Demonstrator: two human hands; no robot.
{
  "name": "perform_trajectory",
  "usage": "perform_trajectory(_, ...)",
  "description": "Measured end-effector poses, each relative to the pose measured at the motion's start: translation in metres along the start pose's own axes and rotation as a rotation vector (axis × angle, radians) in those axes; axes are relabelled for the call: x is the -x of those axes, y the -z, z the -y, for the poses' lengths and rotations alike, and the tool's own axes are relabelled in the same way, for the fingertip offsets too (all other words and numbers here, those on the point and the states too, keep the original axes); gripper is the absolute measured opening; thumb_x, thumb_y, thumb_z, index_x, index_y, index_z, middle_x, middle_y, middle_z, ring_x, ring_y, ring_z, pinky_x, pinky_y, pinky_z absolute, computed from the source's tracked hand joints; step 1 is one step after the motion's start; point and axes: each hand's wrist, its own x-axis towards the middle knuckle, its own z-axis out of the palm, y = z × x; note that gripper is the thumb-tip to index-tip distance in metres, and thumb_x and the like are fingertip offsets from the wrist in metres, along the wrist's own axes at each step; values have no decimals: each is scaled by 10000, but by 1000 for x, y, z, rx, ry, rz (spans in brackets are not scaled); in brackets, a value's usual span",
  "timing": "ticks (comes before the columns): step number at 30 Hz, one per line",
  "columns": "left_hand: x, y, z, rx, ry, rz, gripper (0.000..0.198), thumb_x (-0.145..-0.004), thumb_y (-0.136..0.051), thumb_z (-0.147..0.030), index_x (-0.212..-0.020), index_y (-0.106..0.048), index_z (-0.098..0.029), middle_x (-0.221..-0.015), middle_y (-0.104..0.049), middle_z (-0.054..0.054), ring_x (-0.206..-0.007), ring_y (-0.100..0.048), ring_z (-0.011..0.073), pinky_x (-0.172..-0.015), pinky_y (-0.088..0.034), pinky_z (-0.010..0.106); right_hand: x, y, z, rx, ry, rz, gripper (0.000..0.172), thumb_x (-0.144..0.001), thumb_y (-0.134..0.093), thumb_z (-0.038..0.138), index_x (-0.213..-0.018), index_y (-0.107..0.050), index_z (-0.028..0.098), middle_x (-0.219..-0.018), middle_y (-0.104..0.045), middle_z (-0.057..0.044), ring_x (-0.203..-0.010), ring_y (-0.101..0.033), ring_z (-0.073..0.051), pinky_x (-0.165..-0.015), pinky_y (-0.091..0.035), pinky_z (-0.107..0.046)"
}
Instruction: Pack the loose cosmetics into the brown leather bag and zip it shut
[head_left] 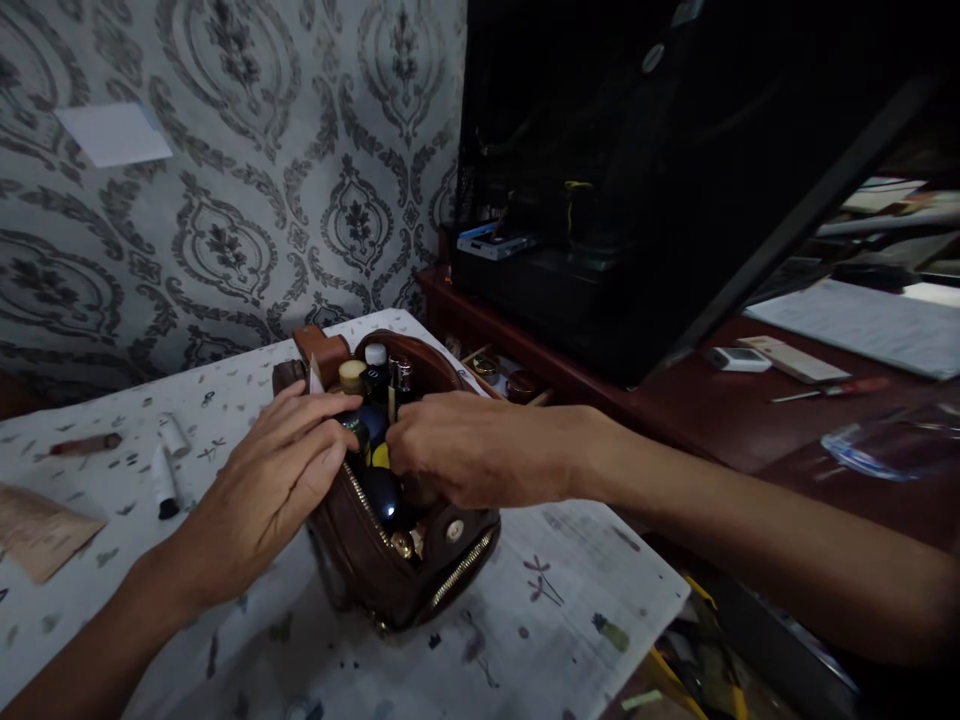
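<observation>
Looking down through the head camera, I see a brown leather toiletry pouch (pixel 390 570) standing unzipped on the flower-printed surface (pixel 562 600), packed with small bottles. My left hand (pixel 270 490) lies against the pouch's left side, its fingers (pixel 322 410) stretched out and pressed close together over the rim, tips touching a dark bottle (pixel 358 432) inside. My right hand (pixel 472 450) comes in from the pouch's right side with its fingers (pixel 401 455) curled down among the bottles; I cannot tell whether they pinch anything. A white-capped bottle (pixel 376 356) and a tan-capped bottle (pixel 351 376) stand at the far end of the pouch, and a glossy dark blue bottle (pixel 384 497) lies nearer me, just below my right hand. Two white tubes (pixel 163 480) and a brown paper piece (pixel 37 530) lie well left of the pouch. A dark wooden desk (pixel 750 420) stands to the pouch's right.
</observation>
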Motion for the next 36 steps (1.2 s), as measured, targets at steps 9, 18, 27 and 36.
perform_trajectory(9, -1, -2, -4, 6, 9, -20, 305, -1043, -329, -299, -1033, -627, -231, -1426, -573, 32, -1371, -478, 214, -1279, -131, 478, -8, 8, 7, 25, -45, 190, 166, -919, -602, 133, -991, -747, 167, -899, -737, -45, -724, -629, -152, -544, -307, -270)
perform_trajectory(18, 0, -4, -9, 23, 41, -65, 343, -1046, -318, -326, -989, -641, -225, -1400, -594, 35, -1319, -527, 230, -1273, -158, 493, -10, 15, 13, 134, -200, 188, 203, -927, -594, 139, -1031, -767, 114, -810, -755, -99, -738, -695, -206, -584, -378, -281)
perform_trajectory(27, 0, -5, -6, 25, 17, -73, 333, -1047, -311, -306, -997, -630, -224, -1400, -588, 40, -1327, -514, 218, -1269, -158, 500, -13, 9, 12, 161, -193, 143, 232, -923, -571, 115, -1039, -769, 138, -815, -763, -110, -789, -711, -229, -636, -450, -292)
perform_trajectory(36, 0, -3, -4, 14, 8, -40, 346, -1052, -316, -315, -1022, -648, -223, -1413, -575, 30, -1351, -496, 228, -1273, -153, 497, -13, 5, 14, 177, -183, 170, 207, -930, -589, 123, -1041, -763, 131, -871, -765, -123, -876, -719, -258, -663, -449, -307)
